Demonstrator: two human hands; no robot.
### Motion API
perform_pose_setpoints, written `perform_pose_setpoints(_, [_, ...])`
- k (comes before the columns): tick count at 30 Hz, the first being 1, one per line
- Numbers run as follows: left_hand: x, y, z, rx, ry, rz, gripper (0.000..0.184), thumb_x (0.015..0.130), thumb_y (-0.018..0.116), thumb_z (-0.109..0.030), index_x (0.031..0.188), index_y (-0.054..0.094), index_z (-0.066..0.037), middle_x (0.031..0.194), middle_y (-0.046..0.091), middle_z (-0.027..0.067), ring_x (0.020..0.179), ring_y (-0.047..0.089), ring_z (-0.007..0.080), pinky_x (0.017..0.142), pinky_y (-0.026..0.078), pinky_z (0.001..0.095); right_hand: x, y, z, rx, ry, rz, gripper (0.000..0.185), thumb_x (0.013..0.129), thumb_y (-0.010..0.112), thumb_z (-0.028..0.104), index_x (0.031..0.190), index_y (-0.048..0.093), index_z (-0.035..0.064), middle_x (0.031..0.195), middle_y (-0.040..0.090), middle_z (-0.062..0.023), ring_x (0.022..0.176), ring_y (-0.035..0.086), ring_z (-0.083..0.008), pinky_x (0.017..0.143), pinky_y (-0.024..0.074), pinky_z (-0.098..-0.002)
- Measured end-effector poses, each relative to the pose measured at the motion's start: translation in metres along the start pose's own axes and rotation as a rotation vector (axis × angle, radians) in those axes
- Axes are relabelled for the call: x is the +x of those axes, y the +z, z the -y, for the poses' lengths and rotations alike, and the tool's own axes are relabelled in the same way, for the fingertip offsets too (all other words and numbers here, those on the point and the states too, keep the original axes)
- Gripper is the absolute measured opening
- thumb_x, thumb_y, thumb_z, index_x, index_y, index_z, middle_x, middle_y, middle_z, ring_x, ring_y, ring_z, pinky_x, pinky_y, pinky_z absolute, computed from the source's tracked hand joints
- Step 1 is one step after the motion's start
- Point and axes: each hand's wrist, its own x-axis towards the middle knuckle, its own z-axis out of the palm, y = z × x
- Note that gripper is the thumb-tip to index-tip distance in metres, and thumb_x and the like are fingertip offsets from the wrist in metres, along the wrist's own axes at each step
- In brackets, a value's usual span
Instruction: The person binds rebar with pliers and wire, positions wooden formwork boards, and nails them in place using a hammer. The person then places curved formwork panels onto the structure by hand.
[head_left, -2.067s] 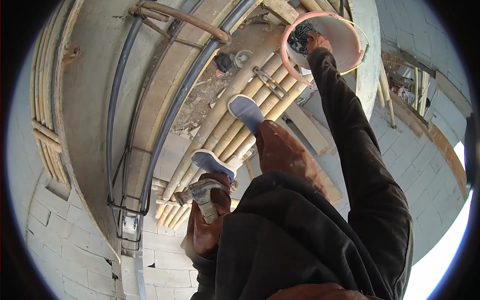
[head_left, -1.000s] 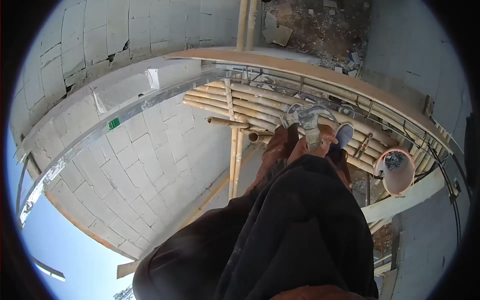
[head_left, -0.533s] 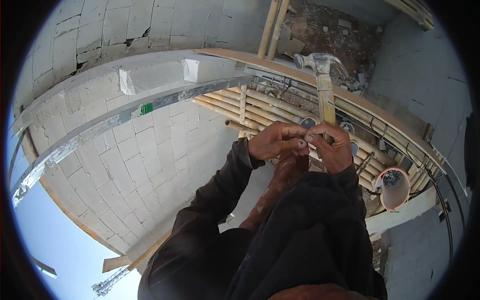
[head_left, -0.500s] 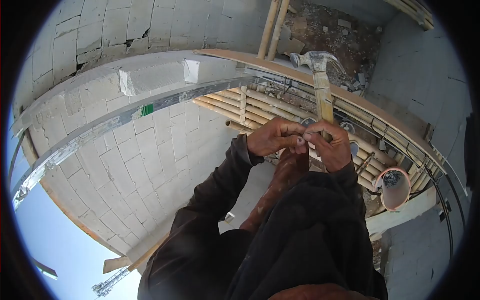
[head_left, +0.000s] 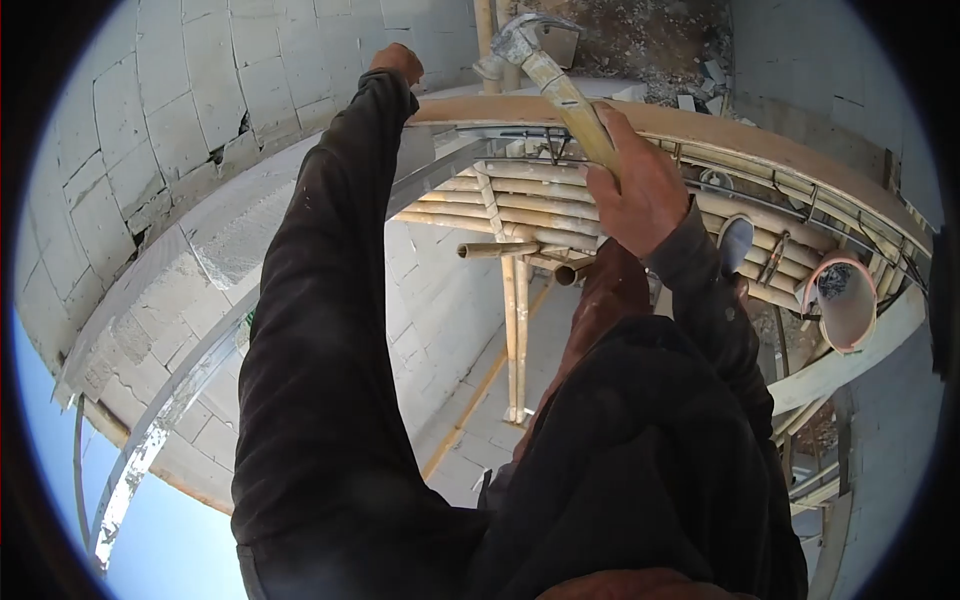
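Note:
My right hand (head_left: pixel 642 190) is wrapped round the wooden handle of a claw hammer (head_left: pixel 566 98), whose metal head points up and to the left, above the board edge. Stretched far forward, my left hand (head_left: pixel 398 62) is closed beside the block wall, near the left end of the brown board (head_left: pixel 700 122). Whatever its fingers hold is hidden. A pink-rimmed bucket (head_left: pixel 848 312) with dark nails (head_left: pixel 833 282) in it stands at the right.
Bamboo poles (head_left: pixel 545 205) form a platform below, with pliers (head_left: pixel 774 258) and a shoe (head_left: pixel 735 244) on it. Steel bars run beneath the board. A block wall (head_left: pixel 160 110) curves along the left, and rubble (head_left: pixel 660 45) lies beyond the board.
My hands were together at the hammer handle and have parted. The left one has reached forward to the wall; the right has raised the hammer and tilted it left.

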Motion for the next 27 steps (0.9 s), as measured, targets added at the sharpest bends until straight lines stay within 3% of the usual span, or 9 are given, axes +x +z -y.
perform_pose_setpoints(4, [0.041, 0.029, 0.019, 0.203, 0.096, 0.183, 0.029, 0.089, 0.065, -0.034, 0.108, 0.077, -0.016, 0.108, 0.075, 0.0096, 0.100, 0.072, 0.0287, 0.087, 0.058, 0.0392, 0.005, 0.017, -0.010, 0.128, -0.053, 0.015, 0.053, 0.088, 0.057, 0.009, 0.136, 0.043, -0.0079, 0.108, 0.063, -0.0338, 0.099, 0.062, -0.0510, 0.089, 0.0486, -0.0531])
perform_pose_setpoints(7, [0.054, 0.056, 0.052, 0.069, 0.189, 0.360, 0.035, 0.092, 0.061, -0.036, 0.119, 0.072, -0.017, 0.111, 0.075, 0.0043, 0.101, 0.072, 0.0231, 0.088, 0.057, 0.0362, 0.010, 0.023, -0.011, 0.218, -0.088, 0.014, 0.052, 0.089, 0.057, 0.008, 0.136, 0.043, -0.0076, 0.110, 0.062, -0.0340, 0.099, 0.061, -0.0511, 0.089, 0.0479, -0.0537])
perform_pose_setpoints(9, [0.072, 0.106, 0.100, -0.876, 0.464, 0.163, 0.014, 0.095, 0.068, -0.016, 0.094, 0.078, -0.006, 0.093, 0.076, 0.0010, 0.084, 0.072, 0.0147, 0.079, 0.059, 0.0323, 0.014, 0.033, -0.010, 0.333, -0.105, -0.004, 0.052, 0.089, 0.058, 0.007, 0.136, 0.042, -0.0088, 0.109, 0.063, -0.0331, 0.097, 0.062, -0.0502, 0.088, 0.0488, -0.0530])
perform_pose_setpoints(11, [0.041, 0.066, 0.062, -0.514, 0.405, 0.290, 0.021, 0.096, 0.062, -0.024, 0.111, 0.071, -0.013, 0.110, 0.072, -0.0024, 0.099, 0.068, 0.0149, 0.088, 0.055, 0.0321, 0.022, 0.041, -0.010, 0.322, -0.126, -0.015, 0.052, 0.088, 0.058, 0.006, 0.135, 0.042, -0.0095, 0.107, 0.063, -0.0326, 0.096, 0.062, -0.0496, 0.087, 0.0493, -0.0524])
perform_pose_setpoints(14, [0.039, 0.086, 0.053, -0.273, 0.192, 0.458, 0.031, 0.097, 0.058, -0.029, 0.126, 0.066, -0.020, 0.127, 0.067, -0.0055, 0.116, 0.064, 0.0153, 0.096, 0.053, 0.0337, 0.034, 0.048, -0.008, 0.287, -0.146, -0.024, 0.052, 0.087, 0.059, 0.004, 0.134, 0.043, -0.0108, 0.104, 0.063, -0.0316, 0.095, 0.063, -0.0485, 0.085, 0.0502, -0.0511])
perform_pose_setpoints(18, [0.040, 0.104, 0.055, 0.034, 0.390, 0.281, 0.032, 0.093, 0.063, -0.030, 0.124, 0.068, -0.026, 0.122, 0.068, -0.0073, 0.120, 0.063, 0.0161, 0.095, 0.056, 0.0361, 0.060, 0.061, -0.006, 0.265, -0.084, 0.047, 0.053, 0.086, 0.055, 0.007, 0.136, 0.044, -0.0079, 0.105, 0.064, -0.0338, 0.096, 0.063, -0.0502, 0.087, 0.0491, -0.0511])
perform_pose_setpoints(22, [0.025, 0.089, 0.040, 0.107, 0.471, 0.312, 0.028, 0.094, 0.061, -0.028, 0.120, 0.071, -0.030, 0.116, 0.069, -0.0110, 0.115, 0.065, 0.0138, 0.092, 0.057, 0.0352, 0.083, 0.083, -0.007, 0.246, -0.129, -0.031, 0.052, 0.084, 0.055, 0.005, 0.133, 0.044, -0.0080, 0.099, 0.063, -0.0323, 0.093, 0.062, -0.0508, 0.084, 0.0487, -0.0532])
perform_pose_setpoints(25, [0.014, 0.082, 0.032, -0.069, 0.441, 0.109, 0.014, 0.085, 0.073, -0.014, 0.096, 0.079, -0.007, 0.086, 0.077, 0.0037, 0.077, 0.071, 0.0141, 0.072, 0.057, 0.0290, 0.097, 0.089, -0.006, 0.211, -0.108, -0.012, 0.050, 0.082, 0.056, 0.004, 0.130, 0.045, -0.0064, 0.097, 0.062, -0.0315, 0.091, 0.062, -0.0512, 0.083, 0.0484, -0.0539])
perform_pose_setpoints(27, [0.016, 0.083, 0.027, -0.284, 0.242, 0.146, 0.014, 0.085, 0.072, -0.012, 0.095, 0.079, -0.007, 0.086, 0.077, 0.0042, 0.076, 0.071, 0.0140, 0.069, 0.057, 0.0291, 0.106, 0.089, -0.007, 0.183, -0.094, 0.034, 0.051, 0.080, 0.058, 0.004, 0.128, 0.044, -0.0051, 0.096, 0.063, -0.0313, 0.090, 0.062, -0.0509, 0.082, 0.0484, -0.0543])
